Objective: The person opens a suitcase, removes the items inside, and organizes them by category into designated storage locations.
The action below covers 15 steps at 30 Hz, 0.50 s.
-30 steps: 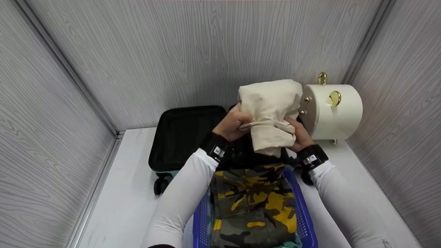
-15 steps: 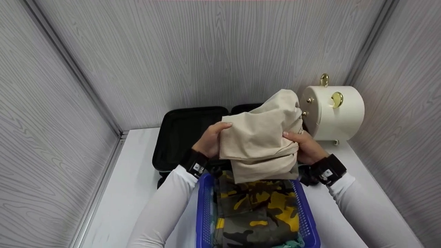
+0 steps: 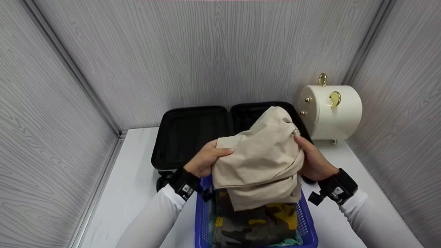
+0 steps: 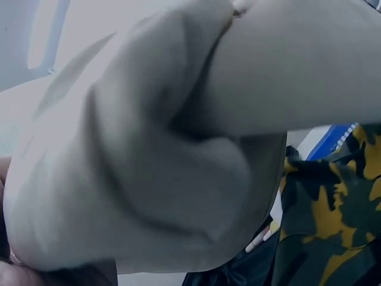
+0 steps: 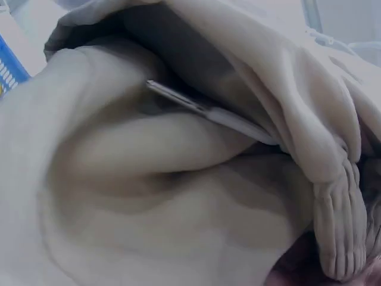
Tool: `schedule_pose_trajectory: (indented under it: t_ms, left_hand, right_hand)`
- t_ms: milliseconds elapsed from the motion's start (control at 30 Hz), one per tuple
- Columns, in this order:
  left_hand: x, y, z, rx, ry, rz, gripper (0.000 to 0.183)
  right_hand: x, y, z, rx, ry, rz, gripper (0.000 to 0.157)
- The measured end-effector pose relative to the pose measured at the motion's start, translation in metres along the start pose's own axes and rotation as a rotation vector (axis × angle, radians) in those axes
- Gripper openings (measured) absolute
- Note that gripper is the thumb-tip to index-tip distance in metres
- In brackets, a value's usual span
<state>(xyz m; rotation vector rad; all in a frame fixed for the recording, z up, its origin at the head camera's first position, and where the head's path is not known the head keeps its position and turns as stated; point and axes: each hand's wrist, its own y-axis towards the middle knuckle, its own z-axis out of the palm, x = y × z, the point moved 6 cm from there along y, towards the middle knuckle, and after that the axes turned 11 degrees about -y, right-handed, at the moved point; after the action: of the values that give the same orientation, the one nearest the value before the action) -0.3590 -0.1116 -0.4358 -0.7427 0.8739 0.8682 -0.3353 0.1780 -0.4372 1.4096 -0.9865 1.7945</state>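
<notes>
A folded pair of beige drawstring pants (image 3: 258, 158) is held up between both hands, over the back part of the blue basket (image 3: 311, 229). My left hand (image 3: 206, 158) grips their left edge, thumb on top and fingers hidden underneath. At the right edge, my right hand (image 3: 314, 160) grips the gathered elastic waist, thumb up. The right wrist view shows a drawstring's metal tip (image 5: 178, 98) among the folds. Below the pants, a camouflage garment (image 3: 255, 229) in grey, black and yellow lies in the basket, partly covered from above.
Behind the basket lies an open suitcase (image 3: 189, 134) with a black interior. A cream drum-shaped case (image 3: 341, 117) with gold fittings stands by the right wall. Teal cloth (image 3: 291, 241) shows under the camouflage garment. Grey wood-grain walls (image 3: 220, 51) enclose the white table (image 3: 131, 193).
Both hands have brought the pants down from above the suitcase toward the basket. They were bunched upright and now lie flatter, with the left hand shifted to their left edge.
</notes>
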Motion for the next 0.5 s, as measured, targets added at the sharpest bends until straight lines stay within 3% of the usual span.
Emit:
schedule_pose_trajectory:
  t_ms: [200,333,500]
  left_hand:
    - [0.008,-0.029,-0.006,0.004,0.027,0.002,0.010]
    - [0.021,-0.045,-0.016,0.021,0.046,-0.024,0.010]
    - [0.038,-0.061,-0.024,0.015,0.059,-0.043,0.012]
  right_hand:
    - [-0.016,-0.014,0.009,0.089,-0.085,0.052,0.023]
    - [-0.033,-0.023,0.013,0.094,-0.118,0.093,0.024]
    - [-0.053,-0.032,0.015,0.041,-0.182,0.166,0.023]
